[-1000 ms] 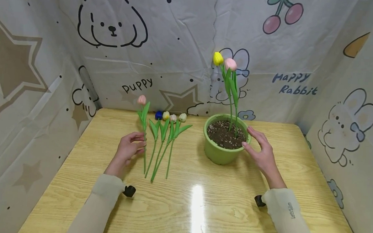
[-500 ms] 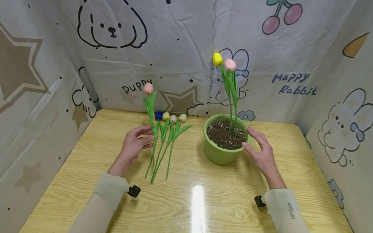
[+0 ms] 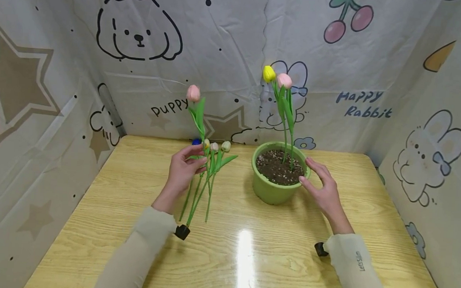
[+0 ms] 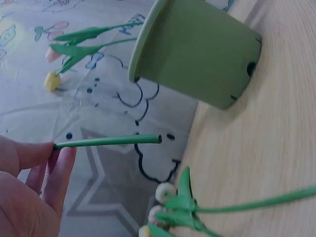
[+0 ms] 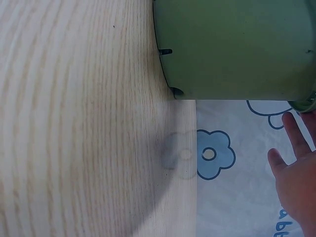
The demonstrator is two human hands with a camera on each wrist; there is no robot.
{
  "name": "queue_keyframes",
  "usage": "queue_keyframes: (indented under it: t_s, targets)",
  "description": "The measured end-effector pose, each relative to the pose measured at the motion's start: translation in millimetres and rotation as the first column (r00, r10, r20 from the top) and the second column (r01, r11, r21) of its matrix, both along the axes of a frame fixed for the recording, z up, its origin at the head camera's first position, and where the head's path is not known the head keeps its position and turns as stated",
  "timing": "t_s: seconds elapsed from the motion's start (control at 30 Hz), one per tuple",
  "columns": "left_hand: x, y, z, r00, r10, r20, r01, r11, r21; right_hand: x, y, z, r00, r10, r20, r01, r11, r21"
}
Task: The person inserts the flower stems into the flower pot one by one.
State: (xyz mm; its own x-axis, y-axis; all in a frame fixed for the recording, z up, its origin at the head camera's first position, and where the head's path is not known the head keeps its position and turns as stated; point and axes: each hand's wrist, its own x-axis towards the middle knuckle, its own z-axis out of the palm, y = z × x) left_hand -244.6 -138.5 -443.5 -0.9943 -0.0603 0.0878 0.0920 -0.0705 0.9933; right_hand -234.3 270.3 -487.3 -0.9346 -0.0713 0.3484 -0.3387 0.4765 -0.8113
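Where the patterned cloth (image 3: 228, 42) begins at far left, it carries a brown star (image 3: 16, 78), then an outlined dog (image 3: 138, 35) with a bow, and below that the word "PUPPY" (image 3: 169, 107) in black, its end close to a pink tulip's leaves.

The person's left hand (image 3: 182, 166), in a pale sleeve (image 3: 141, 235), pinches this pink tulip (image 3: 193, 93) by its stem between thumb and fingers, bloom up; the left wrist view shows the stem's lower end free in the air. Behind and just right of that hand, four tulips lie side by side on the wooden table (image 3: 134, 164): blue (image 3: 196, 142), yellow (image 3: 206, 144), pale pink (image 3: 214, 147) and white (image 3: 226, 146).

Farther right stands an upright green pot (image 3: 273, 193) of dark soil (image 3: 268, 168), bearing a yellow tulip (image 3: 269, 74) and another pink one (image 3: 284, 81). The right hand (image 3: 322, 191) touches the pot's right rim, thumb and fingers spread apart. Lettering on the right sleeve (image 3: 343, 243) seems to read "LetsSlim" (image 3: 360, 260). On the cloth behind, blue script reads "Happy Rabbit" (image 3: 369, 111), with an outlined rabbit (image 3: 429, 156) at far right.
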Motion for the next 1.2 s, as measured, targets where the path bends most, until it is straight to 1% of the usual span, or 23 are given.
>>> queue_keyframes:
  t_s: [0.23, 0.37, 0.6, 0.73, 0.83, 0.93, 1.03, 1.2]
  targets:
    - [-5.9, 20, 5.9, 0.998, -0.018, -0.056, 0.02, 0.999, 0.043, 0.7, 0, 0.5, 1.0, -0.003, 0.0, 0.003, 1.0, 0.003]
    - [-8.3, 30, 9.9, 0.996, -0.026, -0.085, 0.031, 0.998, 0.052, 1.3, 0, 0.7, 1.0, -0.002, 0.003, 0.002, 1.0, 0.003]
    - [-13.1, 46, 17.7, 0.994, -0.057, -0.097, 0.065, 0.995, 0.072, 1.4, 2, -2.0, 1.0, -0.007, 0.006, 0.007, 1.0, -0.006]
    - [-16.2, 54, 22.6, 0.993, -0.055, -0.105, 0.064, 0.994, 0.088, 1.7, 1, -1.9, 1.0, 0.0, 0.011, 0.0, 1.0, -0.01]
    - [-18.7, 60, 27.9, 0.99, -0.055, -0.128, 0.068, 0.993, 0.099, 1.7, 2, -1.1, 1.0, -0.004, 0.012, 0.004, 1.0, -0.005]
    - [-22.5, 66, 33.8, 0.985, -0.044, -0.164, 0.06, 0.994, 0.091, 1.5, 2, 0.2, 1.0, -0.006, 0.01, 0.006, 1.0, -0.003]
    - [-27.8, 73, 39.1, 0.979, -0.014, -0.203, 0.032, 0.996, 0.083, 1.3, 2, 1.3, 1.0, -0.003, 0.01, 0.003, 1.0, -0.006]
    - [-39.1, 89, 43.4, 0.972, 0.027, -0.233, 0.0, 0.993, 0.117, 0.7, 0, 1.9, 1.0, 0.004, 0.015, -0.003, 1.0, -0.012]
